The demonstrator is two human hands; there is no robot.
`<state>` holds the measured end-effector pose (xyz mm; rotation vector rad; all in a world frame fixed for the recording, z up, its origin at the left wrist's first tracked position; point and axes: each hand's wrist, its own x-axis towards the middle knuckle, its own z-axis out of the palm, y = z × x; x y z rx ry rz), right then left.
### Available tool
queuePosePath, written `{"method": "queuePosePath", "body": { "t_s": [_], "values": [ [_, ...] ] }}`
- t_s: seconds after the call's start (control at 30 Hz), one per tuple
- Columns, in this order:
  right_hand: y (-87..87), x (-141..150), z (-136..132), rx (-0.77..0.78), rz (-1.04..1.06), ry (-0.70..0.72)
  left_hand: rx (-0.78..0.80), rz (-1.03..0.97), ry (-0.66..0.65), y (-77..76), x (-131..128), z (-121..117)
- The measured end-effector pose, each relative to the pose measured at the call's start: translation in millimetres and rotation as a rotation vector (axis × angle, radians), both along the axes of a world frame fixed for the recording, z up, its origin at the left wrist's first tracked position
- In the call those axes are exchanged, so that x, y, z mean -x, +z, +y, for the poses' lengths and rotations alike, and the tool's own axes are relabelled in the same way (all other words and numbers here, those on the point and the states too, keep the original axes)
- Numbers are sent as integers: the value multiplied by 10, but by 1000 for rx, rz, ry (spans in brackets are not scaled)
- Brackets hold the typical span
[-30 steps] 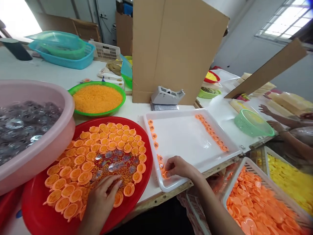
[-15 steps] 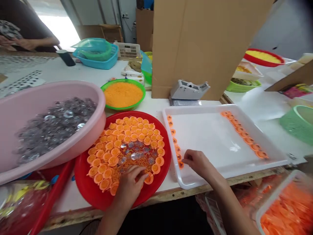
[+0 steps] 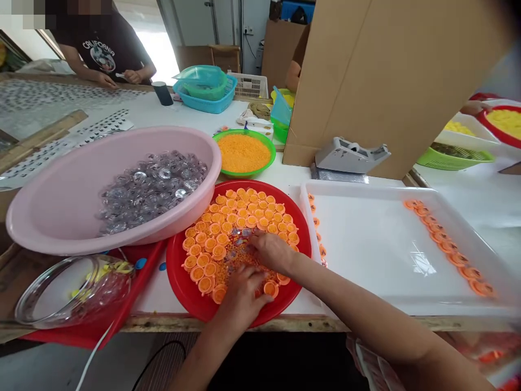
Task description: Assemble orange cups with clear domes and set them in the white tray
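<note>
A red round tray [image 3: 179,293] holds many small orange plastic cups [image 3: 210,244] filled with tiny orange beads, lying in a ring around loose beads and a few clear plastic discs [image 3: 232,254]. My left hand [image 3: 245,293] rests over the near part of the tray, its thumb apart from the bent fingers and close to one orange cup [image 3: 271,289]. Over the tray's middle, my right hand [image 3: 272,251] points down with its fingers drawn together at the beads and discs; the fingertips are partly hidden. A white tray [image 3: 366,282] on the right carries two rows of orange pieces [image 3: 448,247] with dark markings.
A pink basin [image 3: 52,217] of clear discs overhangs the red tray's left side. Behind stand a green bowl [image 3: 244,155] of orange beads, a tape dispenser [image 3: 352,157] and a cardboard panel [image 3: 325,103]. Another person [image 3: 109,54] works across the table.
My right hand has moved left from the white tray's row of orange pieces to the middle of the red tray. My left hand stays over the red tray. The view has turned left.
</note>
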<state>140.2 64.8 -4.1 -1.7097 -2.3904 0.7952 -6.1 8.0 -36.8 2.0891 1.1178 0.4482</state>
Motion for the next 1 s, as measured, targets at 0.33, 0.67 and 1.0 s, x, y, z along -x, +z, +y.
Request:
{"method": "queuePosePath", "body": {
  "t_s": [0.33, 0.67, 1.0],
  "values": [
    [-69, -248, -68, 20, 147, -148, -79, -111, -64, 69, -83, -43],
    [-152, -139, -40, 12, 251, -268, 55, -259, 319, 111, 140, 52],
    [-64, -368, -351, 216, 657, -466, 236, -399, 327, 240, 149, 101]
  ]
}}
